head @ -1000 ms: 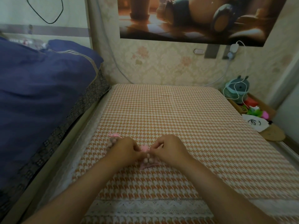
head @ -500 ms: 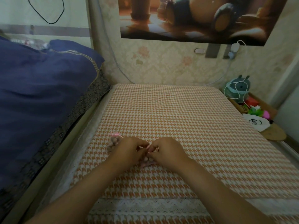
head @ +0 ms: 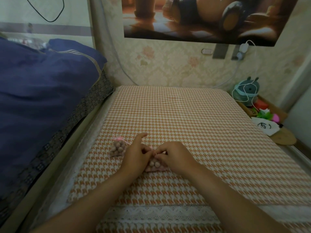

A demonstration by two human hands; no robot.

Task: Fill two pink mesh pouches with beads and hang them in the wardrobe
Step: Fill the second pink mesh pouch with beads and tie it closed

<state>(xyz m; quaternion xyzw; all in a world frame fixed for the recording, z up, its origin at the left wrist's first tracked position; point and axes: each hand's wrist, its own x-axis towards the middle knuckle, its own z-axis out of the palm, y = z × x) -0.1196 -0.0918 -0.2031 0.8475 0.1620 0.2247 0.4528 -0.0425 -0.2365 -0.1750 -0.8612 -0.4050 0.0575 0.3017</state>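
Two pink mesh pouches filled with round beige beads lie on the orange houndstooth table cover (head: 185, 118). One pouch (head: 117, 147), tied with a pink string at its top, sits just left of my left hand. The second pouch (head: 154, 164) lies between my hands, partly hidden by them. My left hand (head: 136, 154) and my right hand (head: 175, 156) meet above it, and both pinch the thin pink drawstring at the pouch's mouth. My left index finger sticks out forward.
A bed with a dark blue quilt (head: 42, 98) runs along the left side of the table. At the right stand a wooden shelf with a teal plush toy (head: 247, 92), a white cable, small coloured items and a white cloth (head: 265, 126). The papered wall is behind.
My hands have drawn slightly closer over the second pouch and my left index finger has lifted. The pouch's beads now show between my hands. The first pouch has not moved.
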